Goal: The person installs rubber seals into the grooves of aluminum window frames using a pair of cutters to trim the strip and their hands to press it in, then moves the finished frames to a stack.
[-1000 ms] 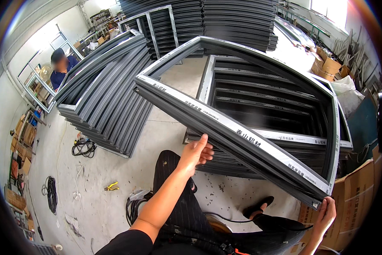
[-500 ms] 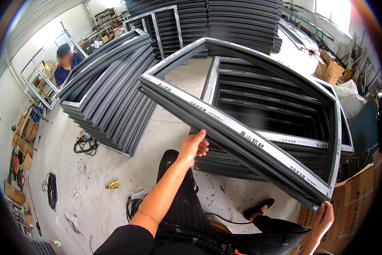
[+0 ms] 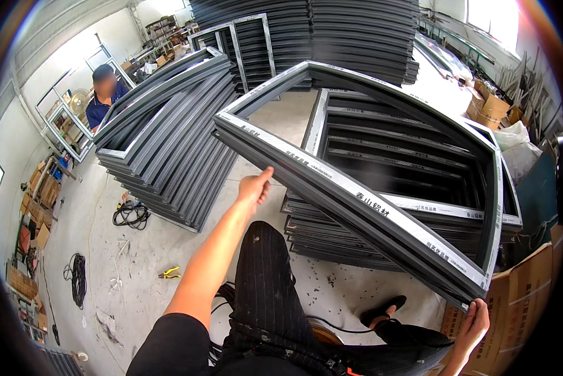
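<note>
A dark grey metal window frame (image 3: pixel 369 203), with white printed film along its faces and one slanted side, lies askew on top of a stack of similar frames (image 3: pixel 350 153). At its near right corner my right hand (image 3: pixel 473 329) grips the end, the thumb up against the rail and the other fingers partly hidden. My left hand (image 3: pixel 254 190) is beside the near rail's lower edge, further left. Its fingers are curled in and the thumb points up close to the rail; no object shows in it. Whether the thumb touches the rail is unclear.
Another tall stack of frames (image 3: pixel 168 138) stands to the left, a person (image 3: pixel 104 97) behind it. Yellow-handled pliers (image 3: pixel 169 272) and coiled black cables (image 3: pixel 131 215) lie on the floor. Cardboard boxes (image 3: pixel 523 301) stand at right; piled dark profiles (image 3: pixel 363 37) fill the back.
My left hand has moved left and up along the near rail, its fingers still curled. My right hand stays at the corner. The view has shifted slightly.
</note>
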The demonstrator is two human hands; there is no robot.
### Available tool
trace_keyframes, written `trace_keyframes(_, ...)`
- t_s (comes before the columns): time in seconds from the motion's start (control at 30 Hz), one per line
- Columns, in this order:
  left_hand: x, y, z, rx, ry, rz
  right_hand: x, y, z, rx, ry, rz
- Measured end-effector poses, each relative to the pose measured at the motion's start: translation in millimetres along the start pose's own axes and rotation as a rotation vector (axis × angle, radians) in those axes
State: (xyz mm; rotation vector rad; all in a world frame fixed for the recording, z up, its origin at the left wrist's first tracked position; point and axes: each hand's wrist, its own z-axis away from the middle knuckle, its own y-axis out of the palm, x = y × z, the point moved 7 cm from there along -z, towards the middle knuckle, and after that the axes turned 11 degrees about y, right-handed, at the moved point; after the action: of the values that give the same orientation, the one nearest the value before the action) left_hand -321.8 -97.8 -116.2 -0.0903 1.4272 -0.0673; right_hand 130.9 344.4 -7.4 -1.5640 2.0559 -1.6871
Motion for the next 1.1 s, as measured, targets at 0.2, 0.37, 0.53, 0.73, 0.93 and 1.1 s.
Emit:
trace_keyframes(0.2, -4, -21, -11, -0.093, 0.051, 0.035, 4, -2, 1, -0.043, -0.069, -0.045)
trace_keyframes(0.37, 3, 103, 122, 0.477, -0.125, 0.092, 5, 1, -1, 0.013, -0.001, -0.006)
trace_keyframes(0.53, 11, 135, 129, 0.457, -0.053, 0.301, 3, 0, 2, -0.007, -0.074, 0.007)
trace_keyframes(0.73, 7, 148, 137, 0.411, -0.068, 0.371, 11, -4, 0, -0.008, -0.065, -0.003)
trace_keyframes(0.93, 14, 183, 168, 0.486, -0.094, 0.495, 4, 5, 0, -0.028, -0.069, -0.008)
trace_keyframes(1.1, 10, 184, 175, 0.472, -0.091, 0.48, 3, 2, 0, -0.054, -0.068, -0.043)
